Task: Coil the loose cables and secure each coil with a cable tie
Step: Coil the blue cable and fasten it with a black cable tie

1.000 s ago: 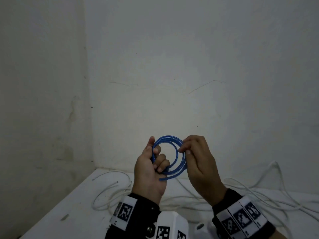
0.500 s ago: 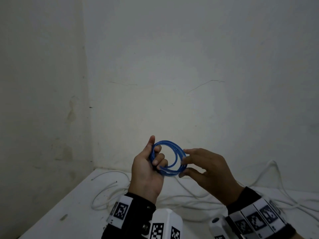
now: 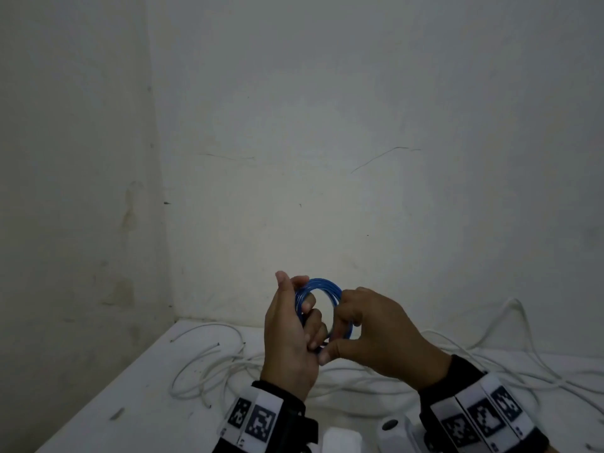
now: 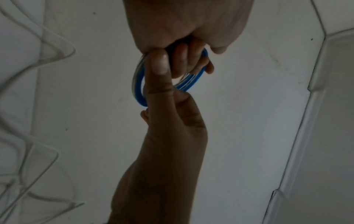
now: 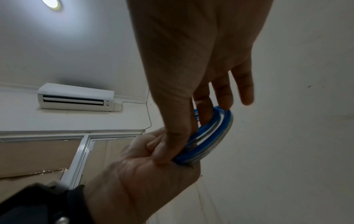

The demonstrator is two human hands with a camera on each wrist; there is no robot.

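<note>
White walls [image 3: 327,125] meet in a corner at left, w/ hairline cracks and stains. Below, a white table [image 3: 108,380] carries loose white cables [image 3: 209,364] sprawling across it to the right edge. The right wrist view shows a ceiling lamp [image 5: 51,3] and a wall air conditioner [image 5: 76,97]; no brand legible.

Both hands are raised above the table, holding a small blue coil [image 3: 322,286] between them. The coil stands upright, its opening facing the viewer, slightly taller than wide in the head view. The left hand [image 3: 291,341] grips its left side, fingers curled through the loop, thumb straight up. The right hand [image 3: 382,335] pinches the coil's right and lower part, thumb tip touching the left fingers. Both wrists wear bands w/ black-and-white square markers [image 3: 261,420]; no readable text.
</note>
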